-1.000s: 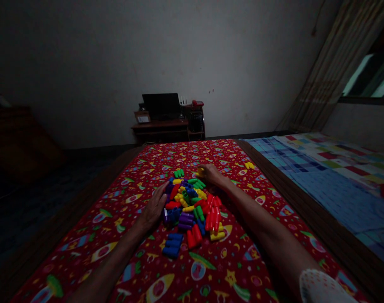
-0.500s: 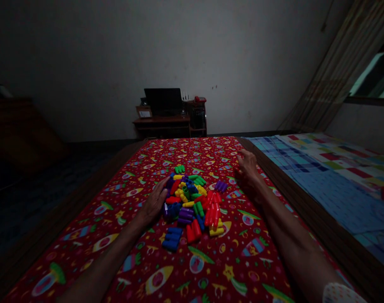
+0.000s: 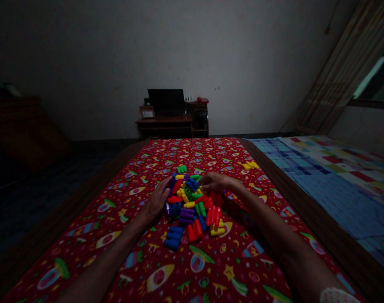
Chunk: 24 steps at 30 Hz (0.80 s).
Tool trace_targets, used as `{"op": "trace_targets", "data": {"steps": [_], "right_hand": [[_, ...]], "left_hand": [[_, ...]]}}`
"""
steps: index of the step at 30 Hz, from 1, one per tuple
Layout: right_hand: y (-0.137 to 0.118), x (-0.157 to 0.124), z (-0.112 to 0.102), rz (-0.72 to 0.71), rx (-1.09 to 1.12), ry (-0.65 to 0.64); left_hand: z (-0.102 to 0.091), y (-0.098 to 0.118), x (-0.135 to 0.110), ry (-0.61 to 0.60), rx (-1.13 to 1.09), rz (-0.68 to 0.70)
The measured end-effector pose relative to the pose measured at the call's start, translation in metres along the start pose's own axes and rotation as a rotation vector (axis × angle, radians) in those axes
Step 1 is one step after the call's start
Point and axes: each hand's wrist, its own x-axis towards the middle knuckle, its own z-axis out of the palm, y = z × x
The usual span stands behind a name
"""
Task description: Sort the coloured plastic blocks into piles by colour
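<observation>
A heap of plastic toy building blocks (image 3: 187, 216) in red, blue, green, yellow and purple lies on a red patterned cloth (image 3: 154, 252). Against the heap's left side rests my left hand (image 3: 157, 199), open, its fingers stretched along the blue and purple blocks. My right hand (image 3: 215, 182) reaches over the heap's far right part, fingers bent downward but apart, at a yellow block and a blue block (image 3: 192, 184); no held block shows. Off by itself near the cloth's far right edge lies a yellow block (image 3: 250, 165). A green block (image 3: 181, 169) sits just beyond the heap.
The cloth covers a long surface with brown borders (image 3: 264, 168). To the right is a bed with blue checked bedding (image 3: 308, 185). A desk (image 3: 165, 121) with a dark monitor (image 3: 166, 101) stands by the far wall. Dark wooden furniture (image 3: 24, 130) is at the left.
My right hand has come back leftward from the far right of the cloth to the heap. The yellow block is now visible where it was. My left hand has stayed by the heap.
</observation>
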Motion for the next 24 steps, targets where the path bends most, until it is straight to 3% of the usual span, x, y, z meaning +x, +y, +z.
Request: {"op": "trace_targets", "data": {"steps": [3,5,9,12,15,18,20,22,24], "right_hand": [[0.017,-0.004,-0.012,0.046,0.052,0.111],[0.029,-0.013,-0.026,0.13,0.018,0.256],[0.06,-0.044,-0.053,0.491,-0.295,0.564],[0.081,-0.07,-0.062,0.783,-0.441,0.671],[0.093,-0.084,-0.064,0.89,-0.436,0.751],[0.085,-0.079,-0.066,0.821,-0.443,0.876],[0.069,-0.063,-0.063,0.684,-0.438,0.926],[0.047,-0.041,-0.049,0.477,-0.385,0.867],[0.025,-0.018,-0.027,0.224,-0.295,0.677]], "left_hand": [[0.0,0.0,0.0,0.004,0.005,0.0],[0.0,0.001,0.001,0.002,-0.006,-0.006],[0.0,0.004,0.001,0.008,-0.025,-0.01],[-0.001,0.006,0.001,0.01,-0.005,-0.006],[-0.001,0.006,0.001,0.013,0.017,-0.003],[-0.001,0.005,0.001,0.017,0.02,-0.004],[0.0,0.004,0.001,0.013,0.013,-0.004],[0.0,0.003,0.002,0.007,0.001,-0.007],[0.0,0.002,0.002,0.008,-0.007,-0.012]]}}
